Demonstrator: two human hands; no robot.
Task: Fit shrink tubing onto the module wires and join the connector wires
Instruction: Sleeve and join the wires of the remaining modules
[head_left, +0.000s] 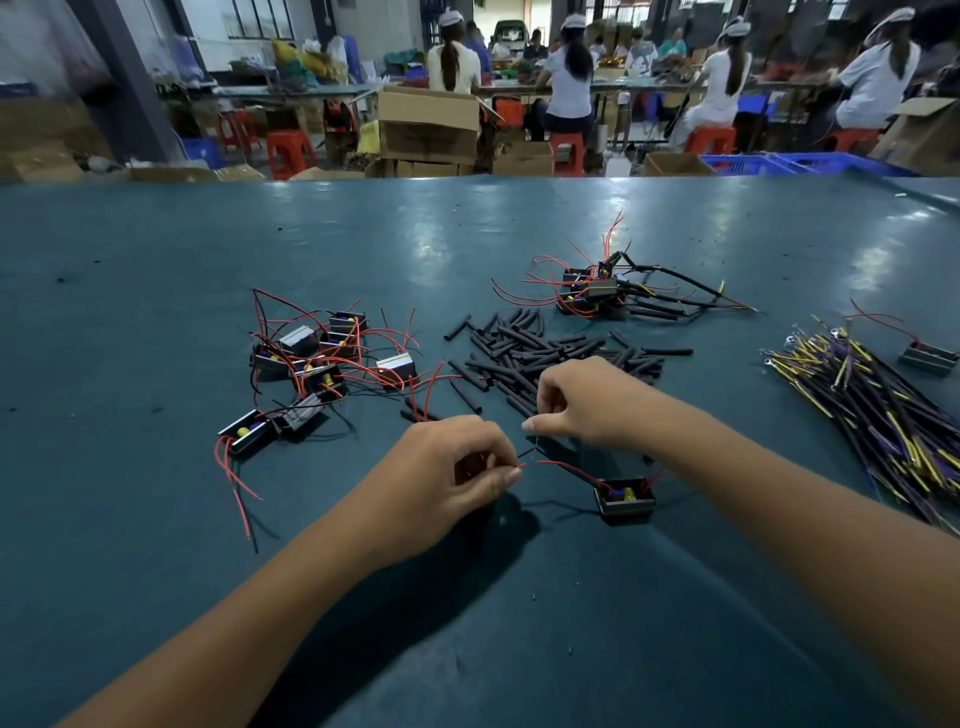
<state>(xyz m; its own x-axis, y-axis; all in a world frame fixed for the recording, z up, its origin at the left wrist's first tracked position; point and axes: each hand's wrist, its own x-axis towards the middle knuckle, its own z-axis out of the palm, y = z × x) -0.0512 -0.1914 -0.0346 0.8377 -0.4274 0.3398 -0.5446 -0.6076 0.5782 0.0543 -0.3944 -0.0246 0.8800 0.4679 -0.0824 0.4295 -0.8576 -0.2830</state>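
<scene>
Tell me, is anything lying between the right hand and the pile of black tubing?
Nothing visible does. The right hand hovers at the near edge of the tubing pile, with no object between them. The module sits nearer the person, out of that path.

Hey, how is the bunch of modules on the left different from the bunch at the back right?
The left pile of modules has bare red and black leads splaying out loose; the back-right pile has black tubing on its wires, with yellow-tipped leads trailing right. The left pile is spread wide, with several modules lying apart; the back-right pile is bunched tight. The left pile also lies nearer the person. Both are small black boxes with red wires, lying on the green table.
</scene>
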